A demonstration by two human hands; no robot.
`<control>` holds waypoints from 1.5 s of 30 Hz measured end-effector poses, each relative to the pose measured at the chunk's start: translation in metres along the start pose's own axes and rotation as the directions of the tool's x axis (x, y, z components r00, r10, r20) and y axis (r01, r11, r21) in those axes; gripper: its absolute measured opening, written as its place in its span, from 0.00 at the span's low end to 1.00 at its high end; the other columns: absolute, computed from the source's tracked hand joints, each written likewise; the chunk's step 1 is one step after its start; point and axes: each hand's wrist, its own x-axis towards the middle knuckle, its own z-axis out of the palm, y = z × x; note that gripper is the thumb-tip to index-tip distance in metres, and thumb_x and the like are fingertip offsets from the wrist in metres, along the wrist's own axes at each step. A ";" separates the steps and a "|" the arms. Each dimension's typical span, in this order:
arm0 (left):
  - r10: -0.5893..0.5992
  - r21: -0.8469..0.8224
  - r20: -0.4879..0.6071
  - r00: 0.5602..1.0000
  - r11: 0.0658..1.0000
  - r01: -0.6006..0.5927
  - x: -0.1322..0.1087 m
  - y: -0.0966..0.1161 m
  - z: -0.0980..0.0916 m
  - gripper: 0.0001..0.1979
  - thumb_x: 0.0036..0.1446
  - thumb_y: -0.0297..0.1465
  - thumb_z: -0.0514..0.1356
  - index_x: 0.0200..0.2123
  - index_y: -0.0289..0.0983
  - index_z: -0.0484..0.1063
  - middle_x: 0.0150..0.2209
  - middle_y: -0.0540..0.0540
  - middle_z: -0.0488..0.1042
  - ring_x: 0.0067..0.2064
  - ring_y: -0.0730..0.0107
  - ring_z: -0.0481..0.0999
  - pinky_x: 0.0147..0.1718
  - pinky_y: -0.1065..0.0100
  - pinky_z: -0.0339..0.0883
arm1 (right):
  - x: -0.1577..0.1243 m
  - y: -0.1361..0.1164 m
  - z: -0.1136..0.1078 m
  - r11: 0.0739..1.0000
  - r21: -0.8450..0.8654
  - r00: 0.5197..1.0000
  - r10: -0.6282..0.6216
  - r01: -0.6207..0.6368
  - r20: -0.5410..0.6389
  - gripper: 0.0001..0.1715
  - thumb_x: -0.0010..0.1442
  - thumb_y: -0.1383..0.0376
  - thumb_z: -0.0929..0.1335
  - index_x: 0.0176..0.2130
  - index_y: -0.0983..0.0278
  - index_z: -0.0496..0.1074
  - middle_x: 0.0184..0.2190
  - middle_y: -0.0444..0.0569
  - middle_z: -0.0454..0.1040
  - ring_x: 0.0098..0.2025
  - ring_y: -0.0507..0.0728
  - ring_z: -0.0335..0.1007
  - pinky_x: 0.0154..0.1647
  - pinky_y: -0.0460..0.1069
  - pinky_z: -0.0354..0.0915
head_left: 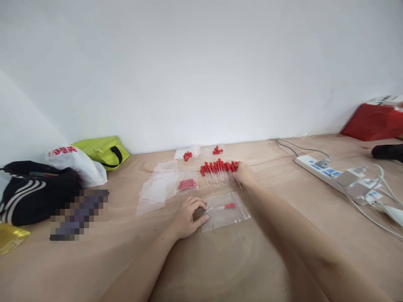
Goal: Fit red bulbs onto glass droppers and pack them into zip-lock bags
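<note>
A clear zip bag [217, 224] lies flat on the table with one red-bulbed dropper [229, 205] in it. My left hand [190, 216] rests at the bag's left edge, thumb and index finger apart and touching the plastic. Beyond the bag, several red-bulbed droppers [217, 167] lie side by side in a fanned row, bulbs pointing away. My right hand [244, 174] reaches to the right end of this row, its fingers closed around a dropper there; the fingertips are partly hidden.
Overlapping zip bags [157, 188] lie left of a bag of red bulbs [187, 183]. Two small piles of red bulbs [187, 156] sit on bags near the wall. A corded power strip [327, 172] runs along the right; a black bag [40, 193] and green pouch [107, 151] stand left.
</note>
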 end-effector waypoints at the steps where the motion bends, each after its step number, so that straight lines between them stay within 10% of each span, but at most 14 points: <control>1: -0.002 -0.006 -0.004 1.000 1.000 0.002 0.000 0.001 0.000 0.06 0.52 0.34 0.57 0.32 0.38 0.66 0.39 0.46 0.70 0.42 0.65 0.67 0.43 0.61 0.61 | 0.001 -0.002 0.000 1.000 -0.012 1.000 0.007 -0.007 -0.001 0.12 0.42 0.75 0.65 0.32 0.67 0.67 0.28 0.55 0.72 0.34 0.60 0.69 0.30 0.48 0.59; 8: -0.034 -0.029 -0.009 0.999 0.999 0.034 0.000 0.005 -0.002 0.06 0.50 0.34 0.58 0.29 0.38 0.64 0.39 0.46 0.71 0.42 0.64 0.68 0.43 0.60 0.61 | -0.006 -0.004 -0.020 1.000 0.016 1.000 -0.011 0.011 -0.010 0.24 0.46 0.73 0.63 0.46 0.70 0.61 0.28 0.55 0.70 0.35 0.60 0.68 0.32 0.48 0.61; 13: -0.041 -0.027 -0.014 0.999 0.999 0.040 0.001 0.004 -0.001 0.06 0.50 0.33 0.58 0.27 0.38 0.63 0.39 0.46 0.71 0.43 0.64 0.68 0.43 0.60 0.61 | -0.040 0.029 -0.036 0.874 0.485 0.999 -0.022 0.002 0.034 0.35 0.49 0.64 0.61 0.55 0.67 0.46 0.26 0.42 0.64 0.23 0.52 0.64 0.23 0.47 0.61; 28: -0.041 -0.004 -0.008 0.999 0.999 0.041 0.000 0.002 0.000 0.07 0.50 0.34 0.58 0.28 0.38 0.64 0.40 0.46 0.70 0.43 0.63 0.67 0.43 0.60 0.61 | -0.100 0.019 -0.022 0.481 0.849 0.975 0.115 -0.220 0.188 0.23 0.46 0.51 0.67 0.37 0.60 0.59 0.23 0.41 0.66 0.24 0.52 0.67 0.27 0.50 0.68; 38: -0.041 0.028 0.009 0.999 0.999 0.041 -0.001 0.001 0.000 0.14 0.51 0.35 0.58 0.41 0.40 0.65 0.42 0.46 0.70 0.45 0.62 0.67 0.45 0.60 0.61 | -0.107 0.014 -0.028 0.637 0.739 0.946 -0.047 -0.220 0.321 0.21 0.40 0.53 0.71 0.30 0.63 0.65 0.23 0.43 0.72 0.13 0.45 0.55 0.12 0.43 0.52; 45: -0.035 0.027 0.013 0.999 0.999 0.034 0.000 0.001 0.000 0.13 0.51 0.35 0.58 0.41 0.39 0.66 0.41 0.46 0.70 0.44 0.63 0.67 0.45 0.60 0.61 | -0.107 0.021 -0.022 0.772 0.633 0.894 -0.246 -0.052 0.374 0.13 0.46 0.57 0.69 0.23 0.64 0.68 0.22 0.44 0.71 0.23 0.50 0.64 0.23 0.45 0.59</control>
